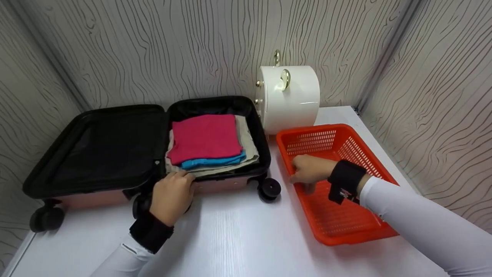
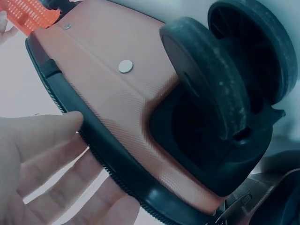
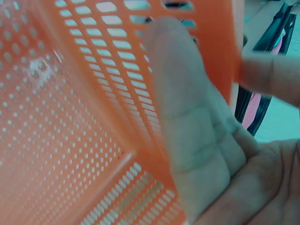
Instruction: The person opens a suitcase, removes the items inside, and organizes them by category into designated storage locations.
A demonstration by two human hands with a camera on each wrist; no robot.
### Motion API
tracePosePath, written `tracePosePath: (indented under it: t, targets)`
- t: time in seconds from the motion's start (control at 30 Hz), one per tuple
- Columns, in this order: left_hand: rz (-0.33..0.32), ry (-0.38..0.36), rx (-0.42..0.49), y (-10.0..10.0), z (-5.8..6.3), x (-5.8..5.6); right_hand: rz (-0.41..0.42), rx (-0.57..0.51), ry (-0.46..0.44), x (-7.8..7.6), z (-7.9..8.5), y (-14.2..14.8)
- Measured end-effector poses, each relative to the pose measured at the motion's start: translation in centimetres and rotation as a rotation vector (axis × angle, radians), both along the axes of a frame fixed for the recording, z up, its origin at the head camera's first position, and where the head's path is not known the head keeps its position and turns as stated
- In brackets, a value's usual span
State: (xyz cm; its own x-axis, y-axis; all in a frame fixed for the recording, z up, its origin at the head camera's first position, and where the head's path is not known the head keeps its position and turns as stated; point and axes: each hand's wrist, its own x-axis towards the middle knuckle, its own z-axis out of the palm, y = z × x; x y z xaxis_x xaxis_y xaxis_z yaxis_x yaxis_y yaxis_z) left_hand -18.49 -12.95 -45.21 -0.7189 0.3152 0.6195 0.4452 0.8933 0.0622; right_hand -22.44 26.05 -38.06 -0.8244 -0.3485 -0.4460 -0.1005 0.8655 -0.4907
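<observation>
An opened suitcase lies with its pink shell down and black interior up. Its right half holds folded clothes: a magenta garment on top, a blue one under it, and beige ones beneath. My left hand touches the suitcase's front edge near the hinge. In the left wrist view its fairly straight fingers meet the black zipped rim. My right hand grips the left wall of a red plastic basket, fingers on both sides of that wall in the right wrist view.
A white rounded case with gold-coloured hooks and knobs stands behind the basket, against the back wall. Black suitcase wheels stick out toward the front on the white table. Wood-pattern panels close in the back and sides.
</observation>
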Motion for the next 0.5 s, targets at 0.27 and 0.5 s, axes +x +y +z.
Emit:
tracePosePath:
  t: [0.27, 0.5]
  targets:
    - [-0.02, 0.107, -0.078, 0.2, -0.3, -0.6, -0.016, -0.075, -0.001, -0.6, -0.5, -2.6]
    - [-0.011, 0.135, -0.069, -0.1, -0.3, -0.7, -0.015, -0.126, -0.006, -1.0, -0.9, -4.1]
